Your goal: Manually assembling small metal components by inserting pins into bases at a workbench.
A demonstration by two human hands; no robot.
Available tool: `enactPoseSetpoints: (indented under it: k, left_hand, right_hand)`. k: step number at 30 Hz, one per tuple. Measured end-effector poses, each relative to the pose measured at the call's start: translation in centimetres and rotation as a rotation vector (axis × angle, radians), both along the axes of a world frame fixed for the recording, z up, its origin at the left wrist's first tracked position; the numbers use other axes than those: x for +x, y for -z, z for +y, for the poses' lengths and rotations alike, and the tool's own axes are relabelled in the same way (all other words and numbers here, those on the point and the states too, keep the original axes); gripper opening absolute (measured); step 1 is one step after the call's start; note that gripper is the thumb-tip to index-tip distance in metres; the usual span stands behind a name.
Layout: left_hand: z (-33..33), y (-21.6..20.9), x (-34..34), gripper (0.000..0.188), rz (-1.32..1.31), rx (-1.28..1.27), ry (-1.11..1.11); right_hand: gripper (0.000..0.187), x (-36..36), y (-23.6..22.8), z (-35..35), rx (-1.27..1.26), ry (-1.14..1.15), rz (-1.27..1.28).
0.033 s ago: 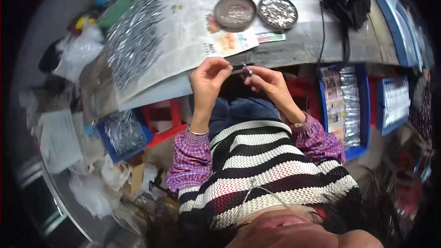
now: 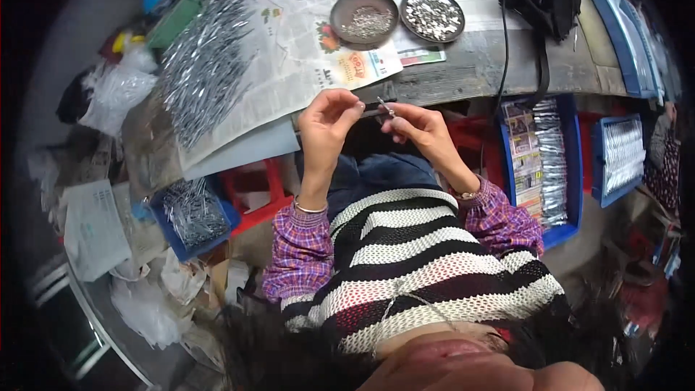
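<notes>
Both hands are raised close together at the near edge of the table, in front of my lap. Between the thumb and fingers of my right hand (image 2: 422,132) is a small, slim silver metal piece (image 2: 386,106), its tip pointing up and to the left. My left hand (image 2: 326,124) faces it with thumb and forefinger pinched together. Whatever that pinch holds, if anything, is too small to make out. A narrow gap separates the two sets of fingertips. Beyond them on the table stand a round dark dish of tiny metal parts (image 2: 392,1) and another dish of larger shiny pieces (image 2: 406,25).
Thin silver metal strips (image 2: 206,65) lie heaped on newspaper (image 2: 289,65) at the left. A blue bin (image 2: 190,249) holds more strips below. At the right, a blue tray (image 2: 573,226) and a second blue tray (image 2: 602,192) hold rows of silver pieces. A black bundle with straps (image 2: 546,3) lies at back right.
The table and its contents have shifted slightly up and left in view, and the picture is sharper. My hands keep nearly the same pose, with the right fingertips a touch further left.
</notes>
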State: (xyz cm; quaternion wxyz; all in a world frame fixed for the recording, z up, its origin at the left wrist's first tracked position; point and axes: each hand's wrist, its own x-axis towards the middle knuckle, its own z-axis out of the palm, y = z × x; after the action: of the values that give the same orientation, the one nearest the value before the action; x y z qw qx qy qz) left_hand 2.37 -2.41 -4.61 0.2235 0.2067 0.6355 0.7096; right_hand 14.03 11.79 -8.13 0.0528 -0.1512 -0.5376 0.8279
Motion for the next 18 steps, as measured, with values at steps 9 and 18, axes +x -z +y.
enactPoseSetpoints:
  k: [9, 18]
  left_hand:
    - [2.4, 1.4, -0.5, 0.015, -0.201, 0.036, 0.067]
    - [2.4, 2.2, -1.9, 0.014, -0.257, 0.069, 0.040]
  right_hand:
    - [0.032, -0.5, -0.8, 0.5, -0.062, 0.034, -0.110]
    - [0.033, -2.1, -0.6, 0.6, -0.074, 0.036, -0.149]
